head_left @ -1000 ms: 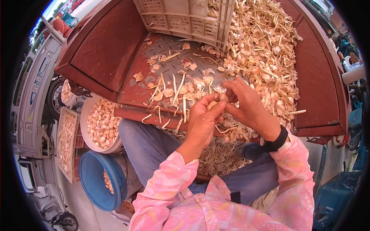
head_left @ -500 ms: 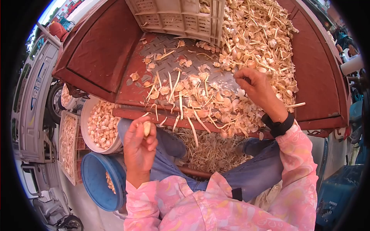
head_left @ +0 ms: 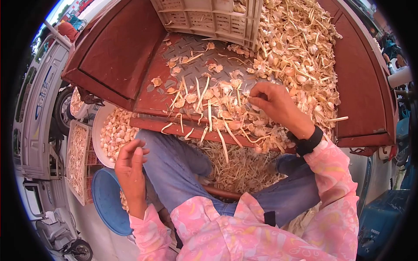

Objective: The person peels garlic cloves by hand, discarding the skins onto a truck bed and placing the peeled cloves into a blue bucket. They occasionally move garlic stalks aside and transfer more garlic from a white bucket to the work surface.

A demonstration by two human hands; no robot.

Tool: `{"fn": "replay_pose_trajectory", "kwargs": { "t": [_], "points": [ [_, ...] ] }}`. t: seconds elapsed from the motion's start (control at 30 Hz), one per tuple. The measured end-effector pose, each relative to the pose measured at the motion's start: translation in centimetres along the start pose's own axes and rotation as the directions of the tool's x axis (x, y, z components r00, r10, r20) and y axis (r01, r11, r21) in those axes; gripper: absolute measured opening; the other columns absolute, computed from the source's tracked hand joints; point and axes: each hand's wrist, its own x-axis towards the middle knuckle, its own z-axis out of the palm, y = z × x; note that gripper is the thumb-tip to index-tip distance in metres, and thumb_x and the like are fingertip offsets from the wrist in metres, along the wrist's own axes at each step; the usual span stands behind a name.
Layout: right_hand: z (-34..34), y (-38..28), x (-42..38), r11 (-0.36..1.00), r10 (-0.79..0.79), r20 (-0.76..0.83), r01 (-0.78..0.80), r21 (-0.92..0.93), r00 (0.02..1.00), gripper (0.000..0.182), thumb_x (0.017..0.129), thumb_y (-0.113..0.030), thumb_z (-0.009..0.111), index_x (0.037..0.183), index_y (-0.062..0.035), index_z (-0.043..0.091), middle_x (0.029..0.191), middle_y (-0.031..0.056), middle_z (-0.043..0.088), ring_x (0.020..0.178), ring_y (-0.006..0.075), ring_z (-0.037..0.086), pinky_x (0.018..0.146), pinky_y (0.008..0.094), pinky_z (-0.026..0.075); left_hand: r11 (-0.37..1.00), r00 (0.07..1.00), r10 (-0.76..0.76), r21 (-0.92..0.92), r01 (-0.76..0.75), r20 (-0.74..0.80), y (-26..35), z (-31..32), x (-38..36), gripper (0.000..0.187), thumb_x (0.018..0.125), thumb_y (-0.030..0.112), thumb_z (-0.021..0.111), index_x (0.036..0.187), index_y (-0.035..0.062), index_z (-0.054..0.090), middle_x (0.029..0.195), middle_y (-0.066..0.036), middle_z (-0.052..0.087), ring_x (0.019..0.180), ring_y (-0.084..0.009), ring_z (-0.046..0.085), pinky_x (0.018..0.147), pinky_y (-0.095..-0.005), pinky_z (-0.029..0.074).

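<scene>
My left hand [head_left: 133, 174] is raised beside the white bucket [head_left: 96, 138] of peeled garlic cloves [head_left: 116, 132]. Its thumb and fingers are apart and no clove shows in them. Below it stands a blue bucket [head_left: 106, 202], with some cloves visible inside. My right hand [head_left: 281, 108], a black band at its wrist, hovers over the garlic skins and stems [head_left: 226, 98] on the red metal truck bed [head_left: 150, 98]. Its fingers are bent, with thumb and fingertips slightly apart. Nothing is visible between them, though the palm side is hidden.
A pale plastic crate [head_left: 209, 21] stands at the back of the bed, beside a big heap of garlic and skins [head_left: 300, 52]. Another crate [head_left: 77, 161] is at the left. Dry stems [head_left: 244, 169] litter the ground between my legs. A grey vehicle [head_left: 41, 117] stands far left.
My left hand has moved left and opened; the peeled clove it held is gone from it. My right hand has shifted left and slightly down over the skins. The view has shifted slightly.
</scene>
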Motion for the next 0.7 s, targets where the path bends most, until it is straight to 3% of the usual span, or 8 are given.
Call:
{"fn": "replay_pose_trajectory", "kwargs": {
  "t": [0.1,0.2,0.23,0.37,0.57,0.67,0.7],
  "points": [
    [-0.2,-1.4,-0.7,0.928,0.207,-0.016,-0.191,0.319,0.978,0.009,0.080,-0.007,0.067,0.083,-0.0028,0.059,0.068,-0.0010,0.056,0.061,0.0050,0.051,0.054,0.0215,0.043,0.927,0.903,0.005,-0.342,0.157,0.429,2.9,10.8,0.1,0.042,0.091,0.022,0.057,0.125,-0.0002,0.047,0.107,-0.013,0.062,0.087,-0.0152,0.062,0.071,-0.0233,0.049],
    [0.3,-3.0,-1.7,0.929,0.132,-0.081,-0.095,0.358,0.988,0.011,0.080,-0.006,0.068,0.084,-0.0028,0.058,0.068,-0.0003,0.057,0.061,0.0060,0.052,0.054,0.0211,0.044,0.725,0.790,-0.062,-0.516,0.455,0.610,2.8,17.3,-0.3,0.041,0.089,0.017,0.060,0.123,-0.0020,0.048,0.103,-0.013,0.063,0.088,-0.0173,0.064,0.075,-0.0246,0.052],
    [0.7,-2.9,-2.0,0.942,0.070,-0.133,-0.021,0.335,0.989,0.012,0.079,-0.004,0.068,0.086,-0.0027,0.057,0.070,0.0003,0.059,0.060,0.0061,0.053,0.054,0.0208,0.044,0.678,0.797,-0.050,-0.566,0.470,0.602,2.2,18.2,-0.4,0.038,0.089,0.015,0.060,0.121,-0.0021,0.050,0.101,-0.012,0.063,0.086,-0.0156,0.064,0.073,-0.0235,0.052],
    [1.0,-3.7,-2.6,0.911,0.073,-0.157,-0.002,0.412,0.985,0.011,0.081,-0.005,0.066,0.086,-0.0017,0.058,0.070,0.0008,0.060,0.059,0.0054,0.054,0.053,0.0208,0.045,0.508,0.793,-0.029,-0.674,0.535,0.608,0.6,19.3,-0.8,0.027,0.089,0.008,0.059,0.114,-0.0020,0.055,0.095,-0.009,0.064,0.081,-0.0115,0.064,0.069,-0.0211,0.053],
    [-0.2,-3.9,-2.3,0.656,0.363,0.068,-0.306,0.690,0.929,0.012,0.087,-0.014,0.063,0.086,-0.0026,0.062,0.069,-0.0023,0.059,0.059,0.0035,0.054,0.051,0.0189,0.044,0.349,0.695,-0.008,-0.649,0.675,0.719,0.4,18.3,-0.3,0.026,0.090,0.007,0.055,0.115,-0.0026,0.052,0.096,-0.011,0.062,0.076,-0.0105,0.062,0.066,-0.0185,0.054],
    [-0.8,-3.3,-2.0,0.658,0.368,0.093,-0.330,0.676,0.925,0.014,0.088,-0.017,0.063,0.084,-0.0034,0.063,0.069,-0.0038,0.058,0.058,0.0018,0.054,0.048,0.0175,0.043,0.306,0.656,-0.037,-0.616,0.726,0.754,0.5,17.9,-0.2,0.027,0.091,0.008,0.053,0.116,-0.0023,0.051,0.094,-0.011,0.061,0.074,-0.0103,0.060,0.064,-0.0186,0.052],
    [-1.1,-2.8,-1.9,0.737,0.376,0.072,-0.345,0.580,0.924,0.013,0.087,-0.016,0.062,0.084,-0.0034,0.063,0.069,-0.0004,0.060,0.057,0.0103,0.057,0.051,0.0232,0.045,0.294,0.648,-0.041,-0.611,0.735,0.760,0.6,17.8,-0.3,0.027,0.092,0.008,0.052,0.116,-0.0024,0.051,0.094,-0.011,0.060,0.074,-0.0106,0.059,0.064,-0.0190,0.051]
  ]
}}
